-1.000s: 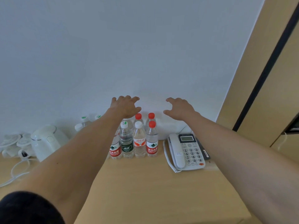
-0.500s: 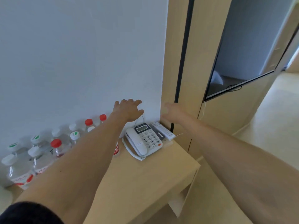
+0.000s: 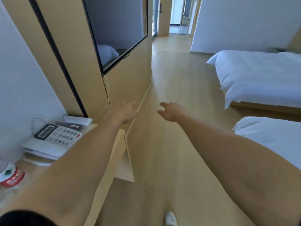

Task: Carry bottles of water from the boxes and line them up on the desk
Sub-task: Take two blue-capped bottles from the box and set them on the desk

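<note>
Facing down the room, you have both arms stretched out ahead with nothing in either. Left hand (image 3: 124,112): fingers spread and relaxed, grip slack, empty, hanging above the far end of the surface (image 3: 104,181). Right hand (image 3: 171,110): fingers loosely extended, grip slack, empty, out over the floor (image 3: 171,75).

Task items: only one bottle (image 3: 11,176) shows, at the lower left edge, red label, blurred, standing on the surface near the phone (image 3: 52,141). Whether more bottles stand beside it cannot be told; that part is out of view. No boxes visible anywhere here.

Surroundings: wall screen (image 3: 117,30) above the end of the surface, open walkway beyond it, two beds (image 3: 260,75) on your right, one shoe (image 3: 170,219) at the bottom edge.

Judgement on step: this reads as the empty-handed leg between placements, heading for the supply.

Next move calls for: locating the boxes, most likely further along the walkway, then closing each grip round a bottle body and carrying them to the surface, setting them upright touching or just beside the one at the left.
</note>
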Motion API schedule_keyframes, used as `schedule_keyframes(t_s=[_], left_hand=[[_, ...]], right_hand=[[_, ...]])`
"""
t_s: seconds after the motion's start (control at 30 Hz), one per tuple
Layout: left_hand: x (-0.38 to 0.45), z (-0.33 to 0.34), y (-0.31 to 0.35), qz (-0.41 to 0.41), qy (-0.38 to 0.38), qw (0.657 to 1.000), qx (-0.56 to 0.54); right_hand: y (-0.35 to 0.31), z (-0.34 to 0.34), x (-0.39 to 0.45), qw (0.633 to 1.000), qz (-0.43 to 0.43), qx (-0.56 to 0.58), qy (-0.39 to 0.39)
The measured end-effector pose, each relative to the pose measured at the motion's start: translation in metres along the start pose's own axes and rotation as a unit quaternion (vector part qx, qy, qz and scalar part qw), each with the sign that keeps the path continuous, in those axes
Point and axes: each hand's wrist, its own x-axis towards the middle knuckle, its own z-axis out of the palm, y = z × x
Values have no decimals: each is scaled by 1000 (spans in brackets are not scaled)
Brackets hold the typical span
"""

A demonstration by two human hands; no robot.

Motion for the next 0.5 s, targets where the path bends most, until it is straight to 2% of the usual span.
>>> schedule_keyframes(t_s=[0.27,0.5], left_hand=[[32,30,142,131,-29,989,59],[55,55,228,159,-42,984,63]], right_hand=[[131,18,-48,992,126,21,-21],[228,30,-68,975,200,77,-54]])
